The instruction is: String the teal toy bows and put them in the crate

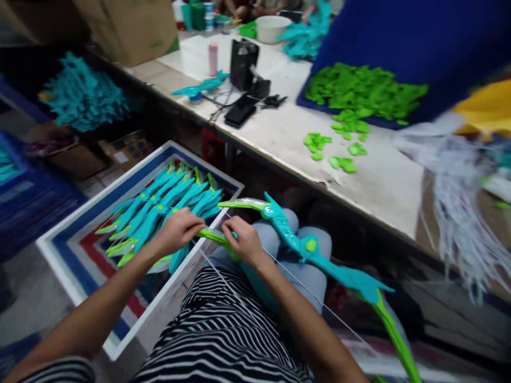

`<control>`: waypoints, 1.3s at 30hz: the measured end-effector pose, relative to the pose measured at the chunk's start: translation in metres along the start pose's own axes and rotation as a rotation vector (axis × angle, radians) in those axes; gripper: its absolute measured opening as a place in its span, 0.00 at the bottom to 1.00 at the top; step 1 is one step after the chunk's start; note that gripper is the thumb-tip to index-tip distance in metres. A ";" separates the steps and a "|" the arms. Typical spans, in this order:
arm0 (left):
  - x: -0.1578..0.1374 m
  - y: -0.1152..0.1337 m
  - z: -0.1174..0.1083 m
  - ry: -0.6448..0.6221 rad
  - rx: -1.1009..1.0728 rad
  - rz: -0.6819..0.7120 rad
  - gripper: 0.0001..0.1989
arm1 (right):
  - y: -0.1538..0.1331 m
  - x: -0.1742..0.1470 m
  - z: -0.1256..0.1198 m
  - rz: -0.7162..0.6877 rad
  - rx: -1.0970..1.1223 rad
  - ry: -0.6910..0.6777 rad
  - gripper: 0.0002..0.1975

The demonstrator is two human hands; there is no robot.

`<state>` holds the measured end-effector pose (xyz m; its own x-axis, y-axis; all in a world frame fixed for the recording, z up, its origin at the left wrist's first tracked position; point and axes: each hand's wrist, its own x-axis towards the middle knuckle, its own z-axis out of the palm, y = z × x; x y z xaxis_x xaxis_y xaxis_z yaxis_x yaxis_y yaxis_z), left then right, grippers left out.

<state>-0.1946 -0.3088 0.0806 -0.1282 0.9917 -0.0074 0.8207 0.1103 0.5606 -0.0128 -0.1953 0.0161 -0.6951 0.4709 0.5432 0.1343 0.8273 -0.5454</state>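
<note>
Across my lap lies a turquoise toy bow (285, 229) with green limbs and a green centre disc, its white string running below it. My left hand (181, 229) is pinched at the tip of a green limb (215, 236) of a second toy bow. Farther along that limb, my right hand (243, 242) is closed around it, with the turquoise body mostly hidden under my forearm. A white string slants down from near the left hand over the striped shirt. Left of my hands, a striped tray (72, 255) holds several similar bows (159, 202).
A long white-topped table (279, 133) runs ahead, with loose green pieces (315, 142), a blue bin (439, 48) of green parts, and a black phone (240, 110). White strings (459, 213) hang off its right end. Turquoise parts (83, 93) are piled at left.
</note>
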 end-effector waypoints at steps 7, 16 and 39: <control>0.055 -0.011 -0.035 -0.226 0.155 -0.007 0.22 | 0.082 -0.118 -0.154 0.487 -0.527 0.066 0.18; 0.229 0.117 0.104 -0.656 0.572 0.532 0.30 | 0.104 -0.189 -0.220 1.101 -0.192 -0.542 0.20; 0.217 0.126 0.007 -0.300 0.547 0.746 0.22 | 0.038 -0.128 -0.265 0.450 -1.269 -0.131 0.34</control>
<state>-0.1150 -0.0792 0.1437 0.6150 0.7863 -0.0593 0.7885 -0.6134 0.0447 0.2687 -0.1432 0.0954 -0.4706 0.8003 0.3717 0.8709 0.3536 0.3413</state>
